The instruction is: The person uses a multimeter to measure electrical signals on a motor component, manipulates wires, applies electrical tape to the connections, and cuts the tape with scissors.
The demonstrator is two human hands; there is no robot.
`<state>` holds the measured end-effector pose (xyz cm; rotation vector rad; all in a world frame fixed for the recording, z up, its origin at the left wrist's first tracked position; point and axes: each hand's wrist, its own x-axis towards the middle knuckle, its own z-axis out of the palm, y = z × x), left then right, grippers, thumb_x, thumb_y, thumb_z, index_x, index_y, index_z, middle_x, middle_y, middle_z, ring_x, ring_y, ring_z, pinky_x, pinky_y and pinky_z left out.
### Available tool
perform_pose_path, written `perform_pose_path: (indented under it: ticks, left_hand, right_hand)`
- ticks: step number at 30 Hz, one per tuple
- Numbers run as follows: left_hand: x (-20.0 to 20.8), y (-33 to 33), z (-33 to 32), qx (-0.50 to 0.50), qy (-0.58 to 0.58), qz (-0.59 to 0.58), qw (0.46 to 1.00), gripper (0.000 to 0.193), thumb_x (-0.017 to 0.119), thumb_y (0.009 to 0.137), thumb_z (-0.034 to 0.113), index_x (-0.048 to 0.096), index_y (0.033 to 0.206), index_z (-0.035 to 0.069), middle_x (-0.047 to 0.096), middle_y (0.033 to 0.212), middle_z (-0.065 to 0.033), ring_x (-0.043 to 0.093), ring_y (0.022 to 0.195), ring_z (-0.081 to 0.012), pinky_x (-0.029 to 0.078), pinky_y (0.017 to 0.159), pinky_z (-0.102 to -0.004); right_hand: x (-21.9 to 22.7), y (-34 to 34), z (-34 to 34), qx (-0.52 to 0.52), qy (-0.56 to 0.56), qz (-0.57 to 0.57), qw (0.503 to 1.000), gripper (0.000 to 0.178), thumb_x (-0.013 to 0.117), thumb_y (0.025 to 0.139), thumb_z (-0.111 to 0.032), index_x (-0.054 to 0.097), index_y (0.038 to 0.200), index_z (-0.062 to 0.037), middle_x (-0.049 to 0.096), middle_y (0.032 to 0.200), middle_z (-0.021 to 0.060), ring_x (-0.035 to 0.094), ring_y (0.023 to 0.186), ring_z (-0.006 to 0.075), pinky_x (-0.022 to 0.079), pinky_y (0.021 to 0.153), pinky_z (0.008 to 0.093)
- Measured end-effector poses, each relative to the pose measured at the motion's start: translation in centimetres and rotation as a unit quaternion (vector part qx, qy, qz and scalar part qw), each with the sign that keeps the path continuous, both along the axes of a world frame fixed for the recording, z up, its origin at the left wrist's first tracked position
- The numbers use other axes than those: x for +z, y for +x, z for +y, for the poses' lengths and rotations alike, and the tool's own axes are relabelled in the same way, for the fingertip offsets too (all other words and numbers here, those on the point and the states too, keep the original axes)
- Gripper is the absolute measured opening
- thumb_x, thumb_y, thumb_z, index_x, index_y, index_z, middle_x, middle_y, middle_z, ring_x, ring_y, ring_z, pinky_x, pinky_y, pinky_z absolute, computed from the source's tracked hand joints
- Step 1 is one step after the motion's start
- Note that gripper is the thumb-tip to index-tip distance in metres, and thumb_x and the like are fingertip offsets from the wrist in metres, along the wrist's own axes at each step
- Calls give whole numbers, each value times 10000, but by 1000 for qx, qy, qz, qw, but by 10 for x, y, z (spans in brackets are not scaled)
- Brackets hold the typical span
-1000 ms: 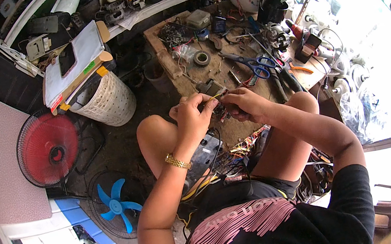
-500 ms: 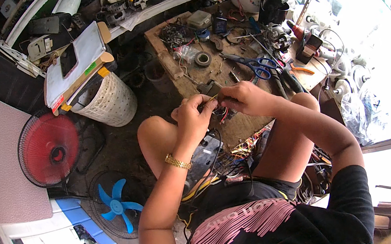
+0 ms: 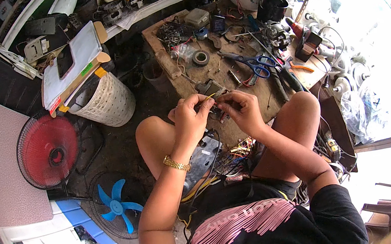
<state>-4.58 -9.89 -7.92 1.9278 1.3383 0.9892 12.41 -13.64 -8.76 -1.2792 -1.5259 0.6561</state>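
My left hand point(image 3: 190, 113) pinches a thin yellow wire point(image 3: 210, 95) between thumb and fingertips. Close beside it, my right hand point(image 3: 243, 110) is closed at the fingertips on a thin wire with a bit of red showing. The fingertips almost meet over the near edge of a wooden workboard point(image 3: 240, 127). Just beyond them lies a small grey block-shaped part point(image 3: 208, 88). Farther right on the board are blue-handled scissors point(image 3: 261, 66), and a dark ring-shaped part point(image 3: 201, 58) lies left of them. The fingers hide where the wires join anything.
Orange-handled pliers point(image 3: 302, 68) and long tools lie at the board's right. Loose coloured wires point(image 3: 242, 151) and a grey metal casing point(image 3: 204, 157) sit between my legs. On the left stand a white basket point(image 3: 113, 102), a red fan point(image 3: 52, 151) and a blue fan blade point(image 3: 116, 206).
My right hand has turned and shifted slightly down, with its elbow drawn inward. The yellow wire shows more clearly at my left fingertips. My left hand has hardly moved.
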Motion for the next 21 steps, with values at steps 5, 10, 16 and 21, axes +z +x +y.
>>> perform_pose_path:
  ticks: [5, 10, 16, 21]
  left_hand:
    - [1, 0, 0, 4, -2, 6, 1000, 272, 735, 861, 303, 703, 885, 34, 665, 791, -117, 637, 762, -227, 475, 719, -350]
    - [-2, 0, 2, -8, 17, -36, 999, 255, 746, 853, 292, 702, 875, 42, 667, 789, -111, 636, 761, -225, 477, 715, -343]
    - [-1, 0, 2, 2, 25, -13, 1000, 245, 747, 849, 291, 700, 862, 51, 683, 797, -96, 638, 765, -223, 482, 728, -345]
    - [-2, 0, 1, -2, 27, -6, 1000, 229, 749, 845, 276, 699, 864, 54, 686, 785, -93, 647, 781, -227, 485, 736, -352]
  right_hand:
    - [-15, -2, 5, 37, -38, 94, 994, 118, 714, 841, -11, 686, 943, 40, 689, 829, 90, 634, 620, 129, 497, 554, 274]
    - [-9, 10, 18, 113, -130, 99, 980, 129, 707, 876, -61, 681, 936, 50, 675, 802, 54, 615, 661, 86, 505, 571, 273]
    - [-2, 16, 23, 181, -183, 169, 951, 121, 679, 889, -67, 658, 943, 39, 660, 752, 62, 611, 673, 88, 496, 607, 268]
    - [8, 14, 17, 150, -101, 11, 983, 215, 709, 825, -164, 608, 851, 23, 631, 715, 126, 611, 622, 134, 472, 591, 330]
